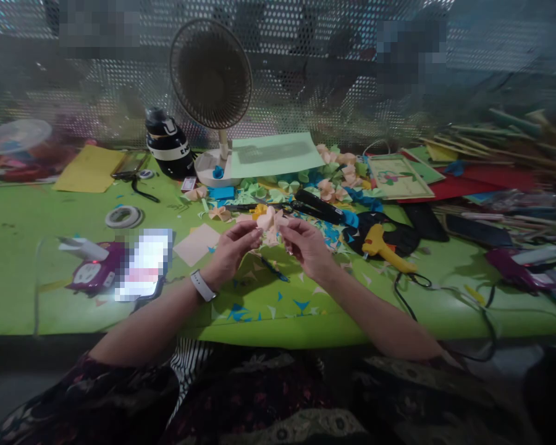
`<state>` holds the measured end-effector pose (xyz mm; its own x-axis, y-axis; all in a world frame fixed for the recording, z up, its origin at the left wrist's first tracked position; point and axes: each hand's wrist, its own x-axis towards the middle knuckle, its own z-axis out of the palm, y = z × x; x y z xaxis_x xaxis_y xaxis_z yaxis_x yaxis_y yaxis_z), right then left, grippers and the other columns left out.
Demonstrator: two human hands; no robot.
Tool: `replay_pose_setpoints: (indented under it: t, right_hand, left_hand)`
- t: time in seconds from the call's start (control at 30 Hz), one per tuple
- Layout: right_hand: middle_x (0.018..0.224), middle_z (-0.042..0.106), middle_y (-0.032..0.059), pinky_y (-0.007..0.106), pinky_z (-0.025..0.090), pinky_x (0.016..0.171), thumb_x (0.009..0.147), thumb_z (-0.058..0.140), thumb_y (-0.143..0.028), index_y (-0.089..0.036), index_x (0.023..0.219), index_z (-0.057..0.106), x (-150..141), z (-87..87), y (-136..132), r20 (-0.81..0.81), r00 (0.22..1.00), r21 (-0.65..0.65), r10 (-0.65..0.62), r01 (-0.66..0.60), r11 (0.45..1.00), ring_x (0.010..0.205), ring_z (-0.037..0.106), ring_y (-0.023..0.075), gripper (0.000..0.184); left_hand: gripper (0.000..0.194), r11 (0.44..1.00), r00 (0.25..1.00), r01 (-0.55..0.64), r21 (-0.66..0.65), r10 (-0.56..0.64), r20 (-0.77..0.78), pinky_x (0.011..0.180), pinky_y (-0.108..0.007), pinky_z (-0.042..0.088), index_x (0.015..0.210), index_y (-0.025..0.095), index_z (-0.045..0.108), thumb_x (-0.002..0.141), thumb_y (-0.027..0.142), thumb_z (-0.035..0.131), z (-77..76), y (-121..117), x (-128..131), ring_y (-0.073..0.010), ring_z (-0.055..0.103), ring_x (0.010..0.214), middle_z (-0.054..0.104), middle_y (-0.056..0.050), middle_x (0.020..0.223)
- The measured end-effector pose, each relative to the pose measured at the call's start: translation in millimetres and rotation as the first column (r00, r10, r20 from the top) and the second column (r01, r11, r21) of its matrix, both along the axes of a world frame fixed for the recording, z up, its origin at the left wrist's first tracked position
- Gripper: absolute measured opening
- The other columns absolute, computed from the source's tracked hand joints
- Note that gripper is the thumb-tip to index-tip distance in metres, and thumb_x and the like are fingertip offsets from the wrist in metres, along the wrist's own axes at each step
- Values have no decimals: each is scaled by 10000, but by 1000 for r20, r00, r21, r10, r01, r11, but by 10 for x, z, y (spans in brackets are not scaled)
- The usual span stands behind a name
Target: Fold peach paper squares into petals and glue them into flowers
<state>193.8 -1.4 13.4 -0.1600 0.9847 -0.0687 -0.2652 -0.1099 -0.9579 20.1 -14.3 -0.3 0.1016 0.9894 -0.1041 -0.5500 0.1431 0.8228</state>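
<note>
Between my two hands is a pale peach paper flower [272, 221], held above the green table. My left hand [234, 248], with a pale watch band at the wrist, pinches the flower's left side. On the other side my right hand [308, 248] grips a petal between thumb and fingers. Below them lie a dark pen-like tool [274, 269] and blue and peach paper scraps [237, 312]. A square of peach paper [197, 244] rests left of my left hand. Behind the flower are a black stapler [319, 206] and a heap of folded paper flowers [338, 176].
A yellow glue gun [387, 248] with a trailing cord lies right of my hands. At left are a lit phone [144, 264], a purple owl-shaped holder [98, 269] and a tape roll [124, 216]. A fan [212, 74] and black bottle [169, 145] stand behind.
</note>
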Motion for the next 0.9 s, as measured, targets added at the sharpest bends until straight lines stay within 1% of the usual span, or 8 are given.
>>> replay_pose_setpoints:
  t: [0.1,0.17,0.27,0.37,0.47,0.53,0.67,0.9]
  right_hand:
    - [585,563,-72,195,308,412,585,871,-440,-195,700,628,-5,-30,-19,60,997,44,43,-46,998,436,421,37,363]
    - [613,580,-69,185,314,429,597,868,-422,-190,708,635,-4,-47,-20,75,995,55,73,-77,996,451,432,30,347]
    - [595,556,-90,169,272,417,592,873,-401,-193,769,621,-1,-52,-8,-21,992,-6,123,-123,992,424,391,16,372]
    - [504,479,-119,178,193,383,611,864,-413,-198,794,581,6,-32,4,-152,967,-92,205,-220,971,358,286,11,400]
    - [438,413,-136,187,137,373,645,851,-394,-198,765,548,21,-16,7,-199,944,-134,264,-293,947,325,220,9,380]
    - [427,398,-142,182,133,377,648,853,-363,-196,759,547,34,-15,11,-235,933,-156,273,-313,937,323,205,6,366]
    - [411,401,-144,172,154,382,615,874,-329,-188,750,573,48,-26,34,-286,922,-192,262,-323,927,335,191,4,359]
    - [405,414,-129,183,142,373,605,882,-428,-184,732,611,23,-33,37,-161,963,-145,217,-241,960,332,228,8,387]
  left_hand:
    - [314,994,995,30,-104,-20,96,623,-178,482,788,170,691,621,342,895,-7,7,2,-65,594,635,648,32,689]
    - [269,989,995,33,-146,-19,97,558,-167,440,756,162,683,651,316,877,3,14,-5,-52,551,581,621,39,657]
    - [256,986,999,14,-164,-8,36,503,-164,388,715,149,677,643,283,883,31,9,-7,-37,490,521,590,50,613]
    - [299,986,1000,14,-165,-11,17,504,-160,391,691,142,679,587,292,916,44,-7,10,-34,479,513,587,53,596]
    - [312,988,999,32,-149,-31,15,507,-158,404,667,140,679,567,300,926,29,-15,28,-33,477,518,594,48,600]
    - [308,990,999,47,-133,-46,12,502,-152,404,669,142,686,574,313,924,12,-13,32,-30,473,519,590,49,599]
    - [274,990,998,58,-126,-57,11,498,-141,401,682,149,699,598,296,914,-7,-4,27,-24,478,518,609,47,613]
    - [255,988,996,81,-131,-76,47,518,-158,425,709,144,717,607,283,904,5,-4,13,-47,537,550,676,13,678]
